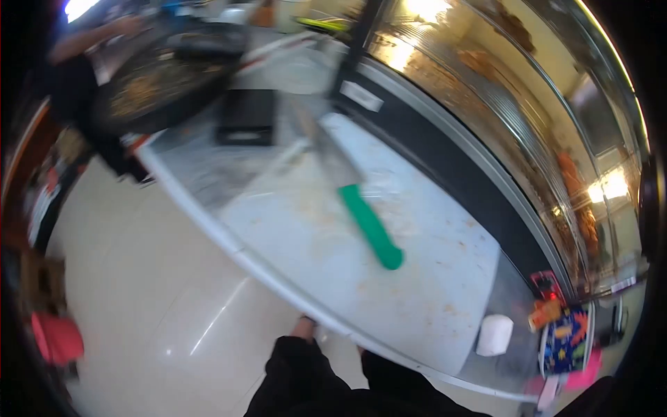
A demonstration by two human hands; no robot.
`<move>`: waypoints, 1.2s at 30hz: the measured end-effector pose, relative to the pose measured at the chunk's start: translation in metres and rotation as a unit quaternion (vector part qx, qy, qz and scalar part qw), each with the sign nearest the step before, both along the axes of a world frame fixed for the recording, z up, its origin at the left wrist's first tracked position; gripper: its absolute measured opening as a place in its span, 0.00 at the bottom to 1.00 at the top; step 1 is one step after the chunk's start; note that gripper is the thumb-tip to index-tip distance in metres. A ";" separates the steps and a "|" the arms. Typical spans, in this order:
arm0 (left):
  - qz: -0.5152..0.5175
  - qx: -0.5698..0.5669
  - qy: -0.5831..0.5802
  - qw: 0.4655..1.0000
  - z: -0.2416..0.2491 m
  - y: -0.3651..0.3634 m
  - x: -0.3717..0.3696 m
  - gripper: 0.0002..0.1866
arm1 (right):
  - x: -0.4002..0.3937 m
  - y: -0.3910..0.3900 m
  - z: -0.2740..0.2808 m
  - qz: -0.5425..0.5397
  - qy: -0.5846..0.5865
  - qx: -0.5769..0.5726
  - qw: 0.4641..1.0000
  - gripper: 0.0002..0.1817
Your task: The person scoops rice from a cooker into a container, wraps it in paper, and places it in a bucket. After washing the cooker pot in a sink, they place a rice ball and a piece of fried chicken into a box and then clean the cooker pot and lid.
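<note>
Neither of my hands shows in the head view. A knife with a green handle (372, 228) lies on a large white cutting board (292, 257), its blade pointing away from me toward the upper left. Small brownish crumbs and wet stains mark the board. Below the counter edge my black-clothed legs (302, 365) come into view. The picture is blurred, mostly toward the far end of the counter.
A glass display case (486, 90) with lit shelves runs along the right. A black flat device (246, 117) and a large dark pan (170, 76) stand beyond the board. A person's arm (94, 38) shows upper left. A white roll (495, 335) sits lower right.
</note>
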State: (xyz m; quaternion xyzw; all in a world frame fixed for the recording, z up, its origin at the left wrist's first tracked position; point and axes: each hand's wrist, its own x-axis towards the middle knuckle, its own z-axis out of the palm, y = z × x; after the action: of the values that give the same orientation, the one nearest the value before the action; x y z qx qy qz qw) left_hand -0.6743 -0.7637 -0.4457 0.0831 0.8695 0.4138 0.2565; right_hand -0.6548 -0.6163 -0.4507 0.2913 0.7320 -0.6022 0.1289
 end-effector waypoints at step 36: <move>0.271 0.241 0.096 0.927 0.478 -0.133 0.177 0.34 | 0.149 -0.075 0.355 0.079 0.151 -0.120 0.978 0.33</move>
State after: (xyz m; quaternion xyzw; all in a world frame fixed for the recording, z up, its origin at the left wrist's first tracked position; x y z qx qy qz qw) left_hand -0.4975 -0.8971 0.0320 -0.0569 0.7534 0.6548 0.0216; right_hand -0.5061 -0.6911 -0.0961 0.1203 0.6860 -0.7109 0.0978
